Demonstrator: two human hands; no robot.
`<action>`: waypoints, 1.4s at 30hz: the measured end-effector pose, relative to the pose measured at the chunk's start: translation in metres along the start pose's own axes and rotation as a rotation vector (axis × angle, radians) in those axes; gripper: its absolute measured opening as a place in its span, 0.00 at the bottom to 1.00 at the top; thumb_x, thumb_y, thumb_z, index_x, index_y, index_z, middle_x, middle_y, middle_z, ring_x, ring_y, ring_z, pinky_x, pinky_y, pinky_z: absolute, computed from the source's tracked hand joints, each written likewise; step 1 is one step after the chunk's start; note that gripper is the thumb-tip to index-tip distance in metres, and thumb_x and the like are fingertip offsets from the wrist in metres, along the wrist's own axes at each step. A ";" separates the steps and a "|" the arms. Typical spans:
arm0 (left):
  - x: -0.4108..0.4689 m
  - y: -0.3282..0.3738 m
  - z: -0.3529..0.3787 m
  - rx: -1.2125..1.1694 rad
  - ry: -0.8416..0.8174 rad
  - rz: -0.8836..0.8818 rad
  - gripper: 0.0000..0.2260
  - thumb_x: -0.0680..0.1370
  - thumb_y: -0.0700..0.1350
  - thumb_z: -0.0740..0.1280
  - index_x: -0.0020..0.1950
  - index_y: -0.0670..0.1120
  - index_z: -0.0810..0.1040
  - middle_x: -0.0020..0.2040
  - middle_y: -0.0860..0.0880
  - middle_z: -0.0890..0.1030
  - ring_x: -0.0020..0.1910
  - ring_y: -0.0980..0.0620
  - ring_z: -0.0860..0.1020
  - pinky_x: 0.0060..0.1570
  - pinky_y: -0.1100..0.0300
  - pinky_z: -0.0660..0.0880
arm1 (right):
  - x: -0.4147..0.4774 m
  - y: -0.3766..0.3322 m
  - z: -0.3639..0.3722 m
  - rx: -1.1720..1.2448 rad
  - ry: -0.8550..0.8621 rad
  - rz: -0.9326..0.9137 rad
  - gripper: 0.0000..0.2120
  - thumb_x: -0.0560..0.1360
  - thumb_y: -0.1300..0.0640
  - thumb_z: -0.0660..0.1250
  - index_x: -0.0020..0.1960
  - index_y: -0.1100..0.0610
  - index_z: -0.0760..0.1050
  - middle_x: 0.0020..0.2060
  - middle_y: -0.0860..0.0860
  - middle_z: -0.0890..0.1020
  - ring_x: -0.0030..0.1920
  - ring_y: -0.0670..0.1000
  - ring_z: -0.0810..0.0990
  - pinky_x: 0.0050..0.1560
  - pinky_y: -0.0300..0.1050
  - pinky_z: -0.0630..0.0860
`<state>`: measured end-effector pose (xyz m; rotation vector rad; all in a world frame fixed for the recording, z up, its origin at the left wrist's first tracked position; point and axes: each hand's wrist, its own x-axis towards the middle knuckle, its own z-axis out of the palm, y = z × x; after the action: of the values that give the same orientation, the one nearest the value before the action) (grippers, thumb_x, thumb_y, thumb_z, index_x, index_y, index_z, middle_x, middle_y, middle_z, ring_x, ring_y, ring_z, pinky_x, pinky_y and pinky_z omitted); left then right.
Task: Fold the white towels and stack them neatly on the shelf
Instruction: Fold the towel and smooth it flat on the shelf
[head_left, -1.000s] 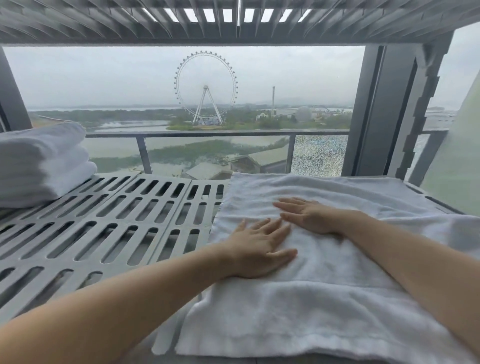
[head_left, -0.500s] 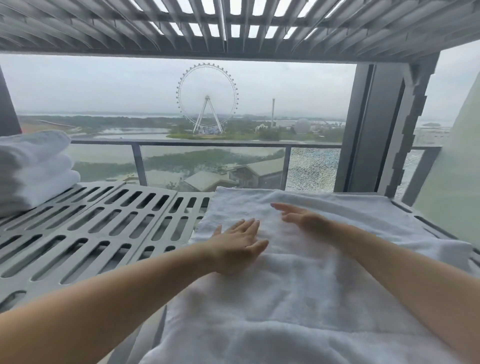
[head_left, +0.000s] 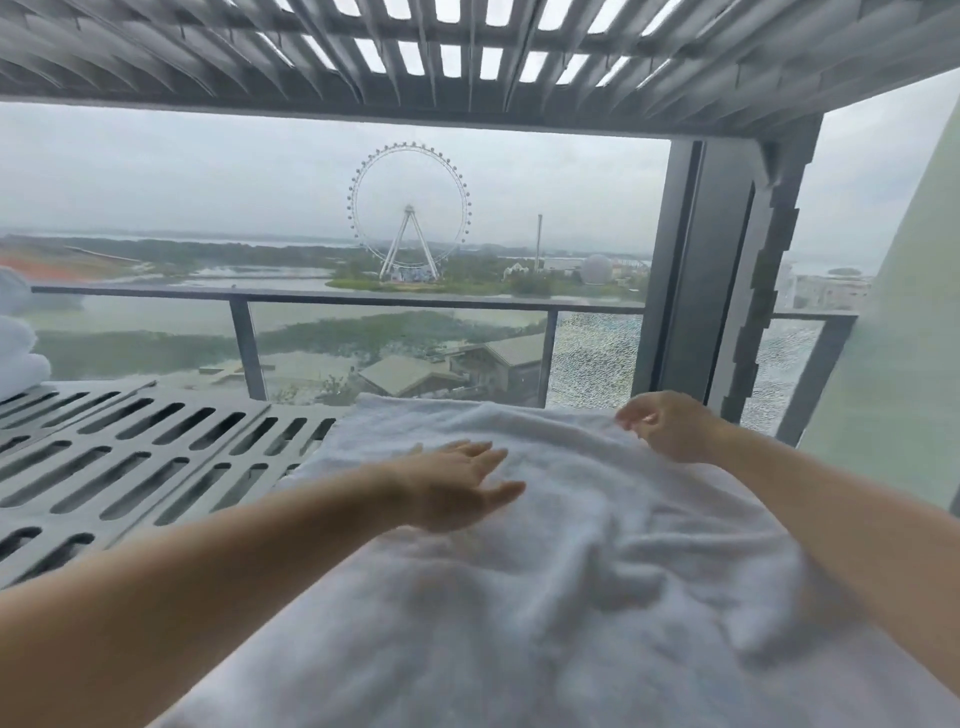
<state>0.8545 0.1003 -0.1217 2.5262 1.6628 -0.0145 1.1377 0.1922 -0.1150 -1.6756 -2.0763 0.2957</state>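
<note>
A white towel (head_left: 545, 561) lies spread and rumpled on the slotted grey shelf (head_left: 130, 467). The left hand (head_left: 457, 488) rests flat on the towel near its left edge, fingers extended, holding nothing. The right hand (head_left: 670, 423) sits at the towel's far edge with fingers curled down onto the cloth; whether it pinches the edge is unclear through blur. Folded towels (head_left: 15, 343) sit stacked on the shelf, well left of the spread towel.
</note>
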 end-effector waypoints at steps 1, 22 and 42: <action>0.011 0.011 0.001 0.003 0.001 0.023 0.30 0.77 0.66 0.45 0.76 0.55 0.47 0.77 0.55 0.47 0.75 0.55 0.45 0.72 0.44 0.42 | 0.003 0.002 -0.001 -0.059 0.004 -0.004 0.08 0.76 0.59 0.62 0.51 0.52 0.78 0.50 0.50 0.81 0.48 0.49 0.78 0.47 0.39 0.70; 0.088 0.045 0.026 -0.065 0.093 0.103 0.25 0.79 0.63 0.46 0.75 0.58 0.51 0.77 0.54 0.49 0.75 0.57 0.45 0.73 0.46 0.42 | 0.061 0.020 0.011 -0.478 -0.049 -0.019 0.09 0.77 0.53 0.59 0.51 0.57 0.73 0.53 0.52 0.75 0.51 0.55 0.76 0.51 0.49 0.74; 0.107 0.047 0.013 -0.038 0.011 0.109 0.24 0.80 0.61 0.45 0.75 0.58 0.49 0.77 0.54 0.46 0.75 0.57 0.42 0.72 0.42 0.40 | 0.070 0.060 -0.014 -0.224 -0.135 -0.009 0.04 0.73 0.50 0.68 0.42 0.50 0.78 0.39 0.45 0.79 0.41 0.46 0.76 0.36 0.35 0.68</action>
<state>0.9407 0.1780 -0.1375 2.5891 1.5113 0.0408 1.1854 0.2721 -0.1141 -1.8186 -2.2878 0.1827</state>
